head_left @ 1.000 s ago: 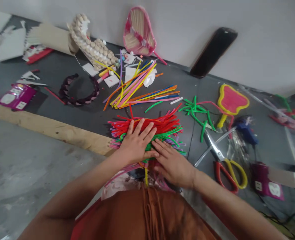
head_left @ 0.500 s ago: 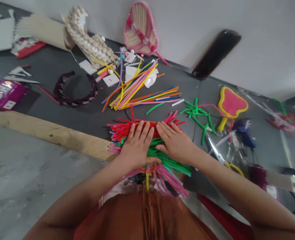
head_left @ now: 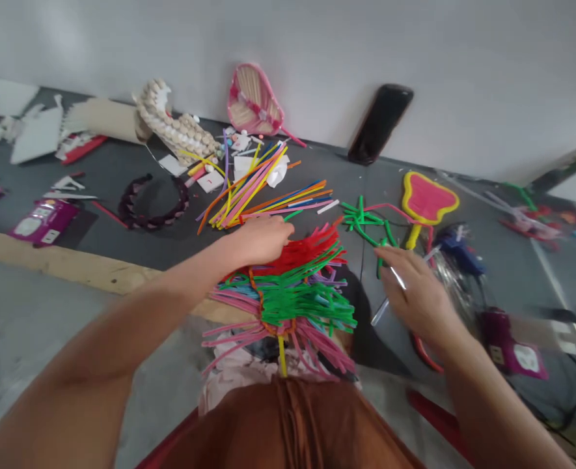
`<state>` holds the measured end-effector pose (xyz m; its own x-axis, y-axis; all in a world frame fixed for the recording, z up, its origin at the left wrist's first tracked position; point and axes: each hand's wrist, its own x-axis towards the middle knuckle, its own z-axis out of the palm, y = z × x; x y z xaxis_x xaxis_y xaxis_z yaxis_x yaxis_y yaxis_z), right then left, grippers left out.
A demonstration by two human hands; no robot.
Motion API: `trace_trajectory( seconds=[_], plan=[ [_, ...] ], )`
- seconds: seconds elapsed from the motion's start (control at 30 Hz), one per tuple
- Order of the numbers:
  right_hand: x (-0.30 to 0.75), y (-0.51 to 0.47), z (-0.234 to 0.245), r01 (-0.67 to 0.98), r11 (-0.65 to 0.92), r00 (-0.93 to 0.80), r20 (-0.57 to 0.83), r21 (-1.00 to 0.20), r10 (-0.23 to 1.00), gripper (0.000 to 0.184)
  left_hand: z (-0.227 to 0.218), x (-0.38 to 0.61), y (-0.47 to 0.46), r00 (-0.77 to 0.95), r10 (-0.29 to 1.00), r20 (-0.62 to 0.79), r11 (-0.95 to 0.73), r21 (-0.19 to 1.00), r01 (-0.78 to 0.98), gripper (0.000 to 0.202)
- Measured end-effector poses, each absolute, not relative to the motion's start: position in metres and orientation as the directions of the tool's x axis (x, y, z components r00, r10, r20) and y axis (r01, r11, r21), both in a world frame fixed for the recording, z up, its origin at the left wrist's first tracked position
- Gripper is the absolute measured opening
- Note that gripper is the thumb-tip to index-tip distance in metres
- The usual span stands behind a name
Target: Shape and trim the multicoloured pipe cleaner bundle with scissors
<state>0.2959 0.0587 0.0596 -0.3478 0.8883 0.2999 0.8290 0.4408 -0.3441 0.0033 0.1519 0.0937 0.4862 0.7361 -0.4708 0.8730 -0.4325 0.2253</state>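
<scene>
A bundle of pipe cleaners lies at the table's front edge, with a red layer point(head_left: 312, 251) at the top, a green layer point(head_left: 297, 303) below it and pink strands point(head_left: 321, 345) at the bottom. A yellow stem point(head_left: 282, 357) points from it toward me. My left hand point(head_left: 263, 240) rests at the upper left of the red layer, fingers curled in on the red strands; its fingertips are partly hidden. To the right, my right hand point(head_left: 417, 290) is closed around scissors point(head_left: 397, 279), whose shiny blade shows between the fingers. Short green pipe cleaners point(head_left: 366, 221) lie just beyond that hand.
Loose coloured pipe cleaners point(head_left: 253, 185) lie behind the bundle. A dark braided headband point(head_left: 153, 221) and a purple box point(head_left: 46, 223) are on the left. A phone point(head_left: 380, 124) and a pink heart-shaped piece point(head_left: 256, 101) lean on the wall. At right is a yellow-rimmed pink piece point(head_left: 429, 198).
Both hands have left their flat position on the bundle. My left hand has curled at the red layer's upper left; my right hand has moved right and closed on the scissors. The view has shifted.
</scene>
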Motion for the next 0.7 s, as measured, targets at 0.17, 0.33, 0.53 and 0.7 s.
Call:
trace_trajectory(
  seconds=[0.17,0.33,0.53,0.7],
  plan=[
    [0.365,-0.006,0.045,0.98,0.2,-0.197,0.084,-0.021,0.977,0.036,0.091,0.011,0.186,0.513,0.604,-0.61,-0.412,0.311,0.856,0.033],
    [0.386,-0.033,0.024,0.996,0.085,-0.085,0.001,0.013,0.996,0.04,0.097,0.007,0.187,0.594,0.496,-0.633,-0.382,0.455,0.805,0.033],
    [0.388,-0.025,0.019,1.0,0.008,-0.008,-0.032,-0.008,0.999,0.047,0.109,0.0,0.176,0.701,0.516,-0.493,-0.336,0.636,0.695,0.022],
    [0.367,-0.001,0.049,0.965,0.15,-0.084,0.288,-0.214,0.954,0.034,0.111,-0.012,0.163,0.753,0.51,-0.416,-0.19,0.799,0.57,0.03]
  ],
)
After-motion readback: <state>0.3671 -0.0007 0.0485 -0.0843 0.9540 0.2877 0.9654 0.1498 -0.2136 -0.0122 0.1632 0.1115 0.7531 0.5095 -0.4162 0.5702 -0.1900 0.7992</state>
